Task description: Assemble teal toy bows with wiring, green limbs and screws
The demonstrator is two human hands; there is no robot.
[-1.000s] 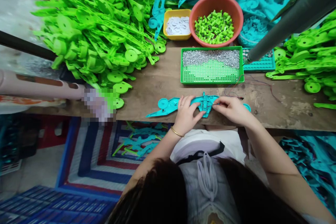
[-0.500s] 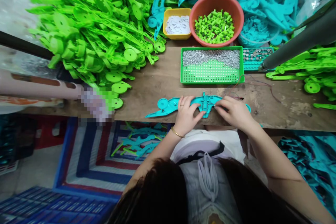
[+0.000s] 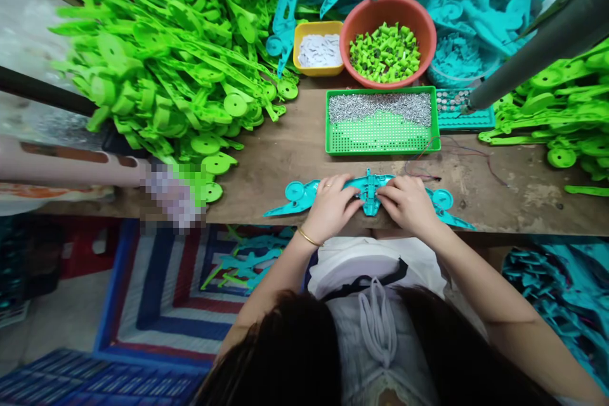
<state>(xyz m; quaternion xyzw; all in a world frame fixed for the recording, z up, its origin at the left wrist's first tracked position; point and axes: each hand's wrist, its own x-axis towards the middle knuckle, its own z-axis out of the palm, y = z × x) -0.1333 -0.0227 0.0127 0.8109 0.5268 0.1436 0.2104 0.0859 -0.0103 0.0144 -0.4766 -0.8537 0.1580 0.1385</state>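
Note:
A long, wing-shaped turquoise plastic part [image 3: 370,204] lies across the front of the wooden bench, with a round disc toward each end and a narrow upright piece at its centre. My left hand [image 3: 332,205] grips it left of the centre, thumb and fingertips closed together at the inner edge. On the other side my right hand [image 3: 406,201] is closed the same way, its fingertips against the centre. Whether a small piece sits under the fingertips is hidden. Thin red and dark wires [image 3: 431,176] lie just behind my right hand.
Behind the part stands a green perforated tray [image 3: 380,151] of small screws. Beyond it are a yellow tub [image 3: 295,54], a red bowl [image 3: 346,54] of green pieces and a turquoise tray [image 3: 469,120]. Green parts [image 3: 181,57] heap at left; a dark pole [image 3: 533,54] slants in from the right.
My right hand has moved left and closer to the part's centre, uncovering the right-hand disc. My left hand's fingertips have come in to the centre too. The view has shifted slightly.

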